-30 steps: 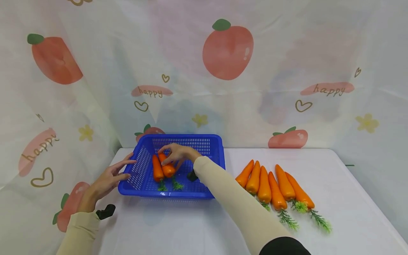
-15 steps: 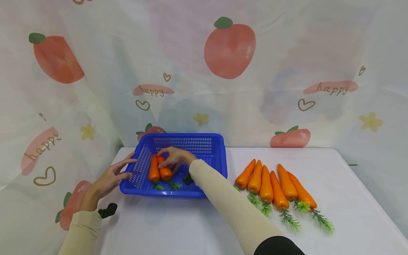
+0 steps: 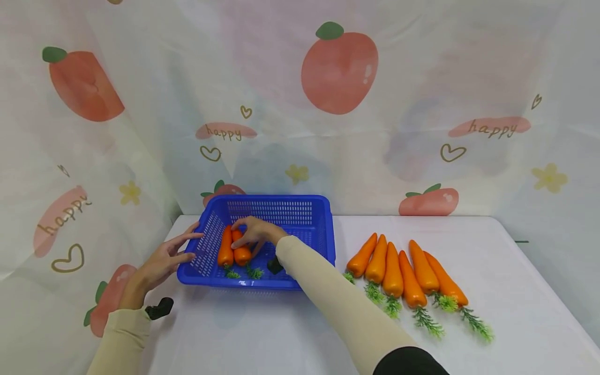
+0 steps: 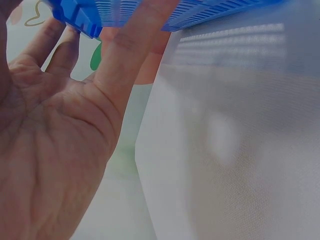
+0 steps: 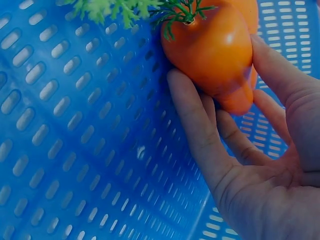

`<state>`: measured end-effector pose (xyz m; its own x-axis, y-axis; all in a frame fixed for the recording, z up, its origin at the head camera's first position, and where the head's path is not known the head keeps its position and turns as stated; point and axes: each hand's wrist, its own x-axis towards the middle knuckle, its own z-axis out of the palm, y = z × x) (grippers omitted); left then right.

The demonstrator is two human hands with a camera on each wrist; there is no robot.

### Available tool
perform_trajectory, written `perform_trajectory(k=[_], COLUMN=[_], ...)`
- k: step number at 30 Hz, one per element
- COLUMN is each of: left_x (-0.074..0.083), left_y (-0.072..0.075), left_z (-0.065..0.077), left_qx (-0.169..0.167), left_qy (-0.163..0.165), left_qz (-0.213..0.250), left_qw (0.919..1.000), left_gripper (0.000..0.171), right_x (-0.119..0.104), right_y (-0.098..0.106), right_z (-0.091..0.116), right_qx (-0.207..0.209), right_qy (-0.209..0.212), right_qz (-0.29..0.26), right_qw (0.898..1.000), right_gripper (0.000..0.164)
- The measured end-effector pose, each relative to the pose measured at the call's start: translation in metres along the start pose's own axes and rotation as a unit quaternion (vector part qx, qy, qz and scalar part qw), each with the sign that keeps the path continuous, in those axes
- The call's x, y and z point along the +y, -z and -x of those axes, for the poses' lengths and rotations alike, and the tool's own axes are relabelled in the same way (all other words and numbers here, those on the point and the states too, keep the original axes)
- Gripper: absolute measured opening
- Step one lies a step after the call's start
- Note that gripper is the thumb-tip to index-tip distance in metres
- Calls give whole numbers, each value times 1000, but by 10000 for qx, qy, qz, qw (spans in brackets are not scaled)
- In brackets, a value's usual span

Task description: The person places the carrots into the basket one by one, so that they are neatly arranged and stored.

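A blue perforated plastic basket (image 3: 262,284) stands on the white table, with two carrots lying side by side in its left part, their green tops toward me. My right hand (image 3: 258,232) reaches in from the right and holds the right-hand carrot (image 3: 242,256), thumb and fingers on either side of it. The right wrist view shows that carrot (image 5: 210,47) between the fingertips, its wide end up close. The other carrot (image 3: 225,250) lies just left of it. My left hand (image 3: 161,263) is at the basket's left rim, fingers extended against it; its palm (image 4: 55,145) fills the left wrist view.
Several more carrots (image 3: 392,271) lie in a fanned row on the white table (image 3: 281,333) to the right of the basket, green tops toward the near side. A patterned cloth (image 3: 337,172) hangs behind the table and along its sides.
Both carrots in the basket have shifted slightly left, with my right hand moving along. My left hand stays at the left rim. The carrots on the table lie as before.
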<state>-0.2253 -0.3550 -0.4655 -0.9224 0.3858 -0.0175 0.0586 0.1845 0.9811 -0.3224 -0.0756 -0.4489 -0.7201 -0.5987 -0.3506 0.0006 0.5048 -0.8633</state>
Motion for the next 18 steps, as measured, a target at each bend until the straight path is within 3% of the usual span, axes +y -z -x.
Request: perform_trajectory(k=[7,18], left_x=[1,1], left_y=[-1,-1], left_z=[0,1], left_qx=[-2,7], left_qy=[8,-36], left_qz=[14,-85], left_qw=[10000,10000], left_gripper=[58,58], right_x=[0,-4], right_y=[1,6], right_z=[1,6], right_qx=[0,-179], right_qy=[1,-35], right_qz=[97,721], right_qw=[10000,9972], right_gripper=[58,68])
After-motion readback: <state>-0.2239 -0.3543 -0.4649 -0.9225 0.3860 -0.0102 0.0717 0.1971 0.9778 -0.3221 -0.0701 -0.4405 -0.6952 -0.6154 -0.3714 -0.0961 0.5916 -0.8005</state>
